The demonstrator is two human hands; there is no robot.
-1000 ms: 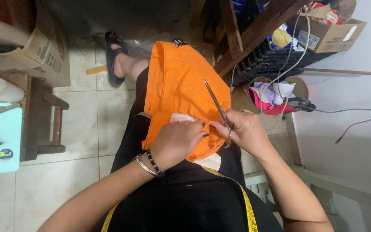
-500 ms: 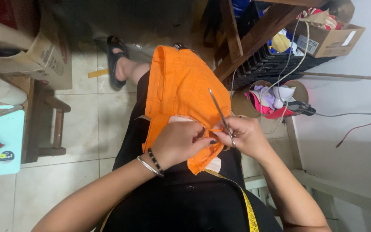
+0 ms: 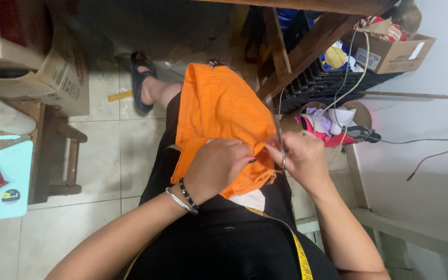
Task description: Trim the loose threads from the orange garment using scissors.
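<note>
Pale floor tiles (image 3: pixel 99 155) spread under a seated person, with a wooden stool (image 3: pixel 53 155) to one side and cardboard boxes (image 3: pixel 42 78) behind it. An orange garment (image 3: pixel 219 109) lies over the person's lap, running from the knees back toward the waist, where its near edge is bunched up.

The left hand (image 3: pixel 216 168) lies on that bunched edge, its fingers curled shut and pinching the cloth; a silver bangle and a dark bead bracelet (image 3: pixel 185 194) sit at the wrist. The right hand (image 3: pixel 302 158) is just beside it, almost touching, with its fingers closed around a thin pair of metal scissors (image 3: pixel 281 148) whose blades stand at the garment's edge between the two hands. Whether the blades are parted cannot be told.

A yellow measuring tape (image 3: pixel 299 249) hangs down over the black clothing. A black crate (image 3: pixel 327 80) and a pink basket (image 3: pixel 327 129) stand beneath the wooden counter's slanted legs (image 3: pixel 307 49). One foot in a dark sandal (image 3: pixel 143 85) rests on the tiles.
</note>
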